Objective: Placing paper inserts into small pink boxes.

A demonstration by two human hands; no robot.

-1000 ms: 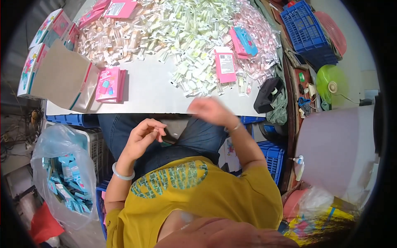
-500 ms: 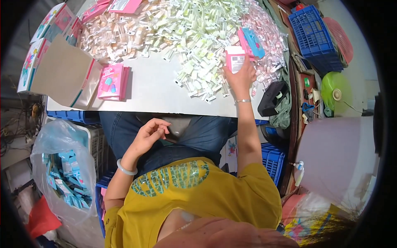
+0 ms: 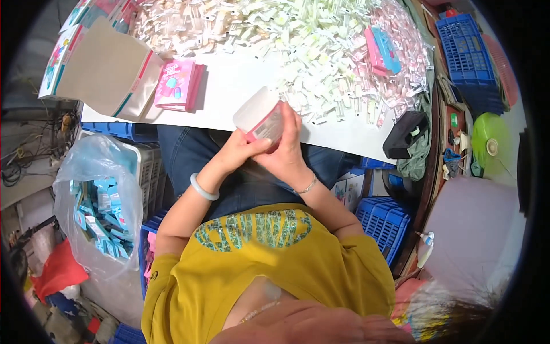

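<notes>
Pink carton [image 3: 268, 127] held in both hands at the near edge of the counter [image 3: 229, 71].
Its white flap [image 3: 255, 105] stands open; the left hand [image 3: 239, 151] is clamped on its lower left, the right hand [image 3: 287, 152] on its right side — fingertips partly hidden. Beyond spreads a heap of small wrapped pieces [image 3: 315, 51]; leftward, pink packets [image 3: 176, 86] lie stacked beside a larger open box [image 3: 102, 66].
</notes>
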